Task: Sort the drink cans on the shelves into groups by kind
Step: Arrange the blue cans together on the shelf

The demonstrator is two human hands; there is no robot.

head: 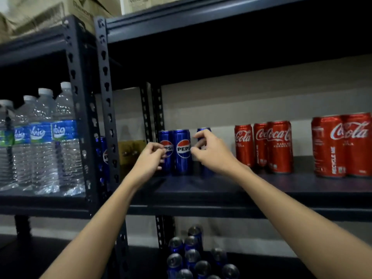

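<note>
Pepsi cans: we see three blue Pepsi cans (182, 152) upright on the middle shelf (261, 188), two touching side by side, a third just behind our right hand at about 1 o'clock from the pair.
Left hand: our left hand (150, 158) sits at 9 o'clock of the pair, fingertips curled against the leftmost can; we cannot tell whether it truly pinches it or only touches.
Right hand: our right hand (209, 152) sits at 3 o'clock of the pair, fingers loosely curled and apart, in front of the third can; no firm hold shows.
Coca-Cola cans: red Coca-Cola cans (279, 147) stand in two clusters at 3 o'clock, well apart from the blue group.
Lower cans: more blue cans (191, 256) stand on the shelf below, at 6 o'clock.
Water bottles: water bottles (42, 141) fill the neighbouring bay at 9 o'clock.
Risk: we judge that a nudge from either wrist could topple a slim can into its neighbours; one knocked forward could roll off the open front edge onto the cans below.
Room: bare shelf lies in front of the Pepsi group and between it and the red cans; the upright post (105, 97) closes the 9 o'clock side.
</note>
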